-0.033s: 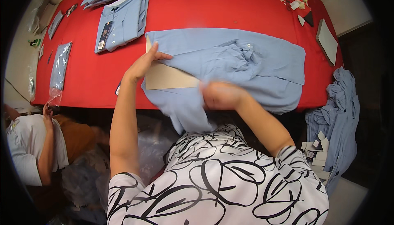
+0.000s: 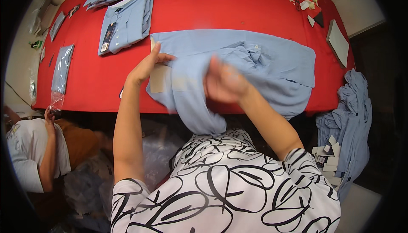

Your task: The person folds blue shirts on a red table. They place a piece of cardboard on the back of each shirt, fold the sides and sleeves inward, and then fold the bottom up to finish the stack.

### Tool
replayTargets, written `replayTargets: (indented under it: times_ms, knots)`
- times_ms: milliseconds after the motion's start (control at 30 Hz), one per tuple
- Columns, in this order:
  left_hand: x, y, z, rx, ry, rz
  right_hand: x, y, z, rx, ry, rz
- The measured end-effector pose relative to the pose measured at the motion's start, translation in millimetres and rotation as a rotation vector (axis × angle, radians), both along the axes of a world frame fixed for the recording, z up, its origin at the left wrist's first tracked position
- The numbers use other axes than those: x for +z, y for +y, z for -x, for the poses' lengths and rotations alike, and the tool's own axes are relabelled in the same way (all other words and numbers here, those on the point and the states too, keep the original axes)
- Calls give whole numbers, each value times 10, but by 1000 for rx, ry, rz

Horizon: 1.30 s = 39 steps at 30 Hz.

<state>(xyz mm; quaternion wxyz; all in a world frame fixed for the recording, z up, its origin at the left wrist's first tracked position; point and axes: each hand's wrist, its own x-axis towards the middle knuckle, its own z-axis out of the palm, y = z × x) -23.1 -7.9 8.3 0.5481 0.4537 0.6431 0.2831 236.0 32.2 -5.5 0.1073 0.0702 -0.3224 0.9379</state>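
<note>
A light blue shirt [image 2: 280,63] lies face down, spread sideways on the red-covered table, with a crumpled buttoned part on top. Against its left end rests my left hand [image 2: 148,65], thumb raised and a finger stretched over the cloth. Under that hand, a beige card sheet [image 2: 158,80] shows in part. A loose flap of the shirt [image 2: 187,86], blurred, curves across the card and hangs over the near table edge. At the flap's right side is my right hand [image 2: 225,80]; motion smears its fingers, so its grip on the cloth cannot be made out.
Folded blue shirts [image 2: 125,27] with tags lie at the far left; a bagged shirt [image 2: 63,69] lies left. Another person's hand [image 2: 49,116] is beyond my left arm. A white board [image 2: 338,44] is right, above hanging blue garments [image 2: 352,114].
My right hand has moved up and slightly right. The shirt flap has swung up across the card, covering most of it. My left hand has barely moved.
</note>
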Motion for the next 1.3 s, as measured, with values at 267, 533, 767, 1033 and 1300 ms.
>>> replayTargets:
  times_ms: [267,533,767,1033,1300]
  knots:
    - [-252,105,65,-71,419,-185,139,-370,-1148,-995,-880,-732]
    - [-303,145,-676,111,1124,-438,-637,-1394,-2451,-1231,-1853,-1659]
    - [-788,182,-695,391,1190,-657,-910,-1310,-2703,-1326,-1870,-1711]
    - [-914,205,-521,412,1138,-660,-164,-945,-3544,-1314,-1673,-1455]
    - [-892,227,-503,394,1098,-645,-135,819,-3691,-1850,-1452,-1126]
